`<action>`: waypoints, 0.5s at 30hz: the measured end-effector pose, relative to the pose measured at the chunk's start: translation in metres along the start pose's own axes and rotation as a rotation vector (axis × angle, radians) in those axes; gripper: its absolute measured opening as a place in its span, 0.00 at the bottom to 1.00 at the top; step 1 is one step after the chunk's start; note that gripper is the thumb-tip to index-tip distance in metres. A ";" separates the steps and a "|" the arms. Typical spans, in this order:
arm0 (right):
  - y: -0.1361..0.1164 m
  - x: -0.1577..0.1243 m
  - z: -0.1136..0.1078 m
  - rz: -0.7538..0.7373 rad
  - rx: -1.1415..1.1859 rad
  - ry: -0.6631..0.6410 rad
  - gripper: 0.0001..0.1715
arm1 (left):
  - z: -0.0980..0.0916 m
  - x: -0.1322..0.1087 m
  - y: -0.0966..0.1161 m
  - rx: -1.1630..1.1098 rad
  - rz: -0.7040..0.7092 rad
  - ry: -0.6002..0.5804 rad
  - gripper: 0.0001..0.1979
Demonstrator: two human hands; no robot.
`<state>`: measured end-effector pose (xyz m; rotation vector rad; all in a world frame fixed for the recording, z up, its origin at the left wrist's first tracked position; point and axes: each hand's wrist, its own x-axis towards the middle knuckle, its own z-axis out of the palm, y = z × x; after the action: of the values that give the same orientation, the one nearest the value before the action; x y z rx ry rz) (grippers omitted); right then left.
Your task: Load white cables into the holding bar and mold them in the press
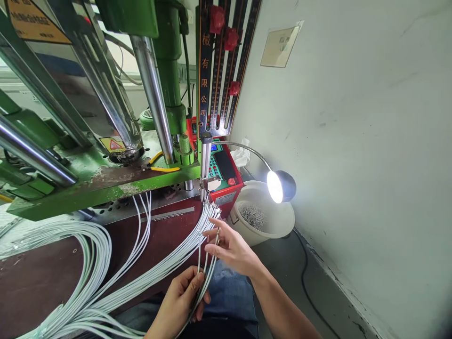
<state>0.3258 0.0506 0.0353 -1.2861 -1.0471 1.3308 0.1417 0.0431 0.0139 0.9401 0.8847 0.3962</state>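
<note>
My left hand [185,296] is closed around a few thin white cables [206,266], which rise upright out of its grip above my lap. At their upper ends is my right hand [233,247], its fingers stretched and apart. One cable tip runs right by those fingers; whether they touch it I cannot tell. Just behind lies a large bundle of white cables [169,263] along the brown table [31,287], with its metal-tipped ends gathered near the control box. A coiled part of the bundle [100,245] curves round at the left.
A green press machine [106,183] with steel columns stands over the table, yellow-handled pliers [164,168] on its plate. Right of it are a red control box [226,169], a lit gooseneck lamp [280,187] and a white bucket [264,221] of scraps. The wall [360,141] bounds the right side.
</note>
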 end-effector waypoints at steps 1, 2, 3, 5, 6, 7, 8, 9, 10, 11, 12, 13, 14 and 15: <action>0.001 -0.002 0.001 0.006 -0.041 -0.022 0.38 | 0.000 0.000 0.000 -0.011 0.001 -0.004 0.26; 0.002 -0.004 0.002 0.008 -0.064 -0.043 0.36 | 0.001 0.000 0.000 -0.015 0.000 -0.020 0.26; 0.003 -0.006 0.004 0.007 -0.072 -0.061 0.33 | 0.001 -0.001 0.000 -0.012 -0.008 -0.051 0.26; 0.004 -0.007 0.009 0.001 -0.062 -0.091 0.27 | 0.002 -0.003 0.001 0.001 -0.045 -0.116 0.25; 0.006 -0.006 0.012 -0.006 -0.045 -0.094 0.26 | 0.003 -0.004 0.001 -0.003 -0.073 -0.141 0.25; 0.007 -0.005 0.015 -0.019 -0.019 -0.077 0.25 | 0.003 -0.005 0.001 -0.015 -0.100 -0.161 0.25; 0.009 -0.005 0.018 -0.039 0.013 -0.040 0.26 | 0.003 -0.006 0.000 -0.039 -0.126 -0.179 0.24; 0.011 -0.004 0.020 -0.060 0.041 0.009 0.27 | 0.004 -0.007 -0.001 -0.072 -0.148 -0.191 0.24; 0.013 -0.003 0.022 -0.079 0.058 0.055 0.28 | 0.005 -0.007 -0.002 -0.109 -0.160 -0.199 0.24; 0.015 -0.002 0.024 -0.091 0.055 0.075 0.27 | 0.005 -0.006 -0.002 -0.144 -0.166 -0.208 0.23; 0.016 -0.002 0.025 -0.091 0.032 0.054 0.25 | 0.007 -0.004 -0.002 -0.175 -0.165 -0.215 0.22; 0.016 -0.002 0.025 -0.082 -0.006 -0.005 0.22 | 0.008 -0.003 -0.002 -0.203 -0.159 -0.217 0.22; 0.015 -0.002 0.026 -0.065 -0.051 -0.089 0.19 | 0.010 0.000 -0.001 -0.229 -0.147 -0.216 0.21; 0.014 -0.003 0.026 -0.047 -0.097 -0.174 0.18 | 0.012 0.002 0.000 -0.251 -0.129 -0.213 0.20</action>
<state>0.2989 0.0470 0.0235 -1.2248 -1.2690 1.3893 0.1529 0.0381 0.0167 0.6756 0.6788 0.2826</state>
